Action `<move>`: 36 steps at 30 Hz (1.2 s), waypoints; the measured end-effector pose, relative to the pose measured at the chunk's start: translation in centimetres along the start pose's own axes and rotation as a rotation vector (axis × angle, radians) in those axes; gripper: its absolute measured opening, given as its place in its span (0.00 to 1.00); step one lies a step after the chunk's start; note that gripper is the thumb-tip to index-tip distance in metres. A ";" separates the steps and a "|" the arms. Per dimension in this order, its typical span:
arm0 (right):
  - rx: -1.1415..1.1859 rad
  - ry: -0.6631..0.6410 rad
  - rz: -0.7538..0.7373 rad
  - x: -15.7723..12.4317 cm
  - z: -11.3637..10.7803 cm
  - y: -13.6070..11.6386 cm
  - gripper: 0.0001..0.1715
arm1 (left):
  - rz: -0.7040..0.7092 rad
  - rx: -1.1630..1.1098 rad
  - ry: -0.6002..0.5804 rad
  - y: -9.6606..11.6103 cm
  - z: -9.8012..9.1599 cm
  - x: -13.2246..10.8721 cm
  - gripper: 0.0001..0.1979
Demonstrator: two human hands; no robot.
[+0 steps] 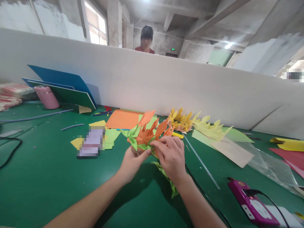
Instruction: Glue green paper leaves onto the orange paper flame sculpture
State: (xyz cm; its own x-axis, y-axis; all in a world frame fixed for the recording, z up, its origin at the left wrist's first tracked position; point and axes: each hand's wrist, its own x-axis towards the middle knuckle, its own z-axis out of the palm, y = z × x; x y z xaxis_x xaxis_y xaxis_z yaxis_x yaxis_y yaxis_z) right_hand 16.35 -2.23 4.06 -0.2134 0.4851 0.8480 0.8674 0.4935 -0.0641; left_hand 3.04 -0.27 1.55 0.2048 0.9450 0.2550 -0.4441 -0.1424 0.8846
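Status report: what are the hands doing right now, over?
Both left hand and right hand pinching paper flower. Flower orange and green, over green table. Black cable beside right wrist, nothing blocking.

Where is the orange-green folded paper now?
Head view, centre: the folded paper is held by left hand and right hand above the green table, near the orange sheet.

- Bright, even light; the window (pixel 95 27) at upper left is blown out white
- Ceiling lamp (pixel 229 45) glares at upper right
- Soft shadow on the table (pixel 47 177) under left hand (pixel 131 161) and right hand (pixel 171 156)
- Paper flowers (pixel 147 133) at centre are sharp
- Partition (pixel 166 85) bows from lens bend; edges stretch
- Three small patches pixelated
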 end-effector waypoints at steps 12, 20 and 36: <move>0.005 -0.010 0.007 0.1 -0.1 -0.1 0.11 | -0.031 0.037 -0.028 0.1 -0.1 -0.2 0.18; 0.005 -0.026 0.009 0.2 -0.2 -0.1 0.12 | -0.039 0.025 0.001 0.3 0.1 -0.1 0.17; 0.086 0.080 0.030 0.2 -1.6 1.2 0.13 | -0.164 -0.257 0.123 0.8 -0.3 0.5 0.07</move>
State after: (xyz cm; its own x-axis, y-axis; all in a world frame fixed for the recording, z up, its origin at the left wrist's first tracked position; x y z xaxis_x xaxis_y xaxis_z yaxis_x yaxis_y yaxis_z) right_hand 18.08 -2.69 5.00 -0.1483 0.4433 0.8840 0.8302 0.5416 -0.1323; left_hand 2.53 0.18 2.29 0.1913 0.9800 0.0544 -0.6228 0.0784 0.7785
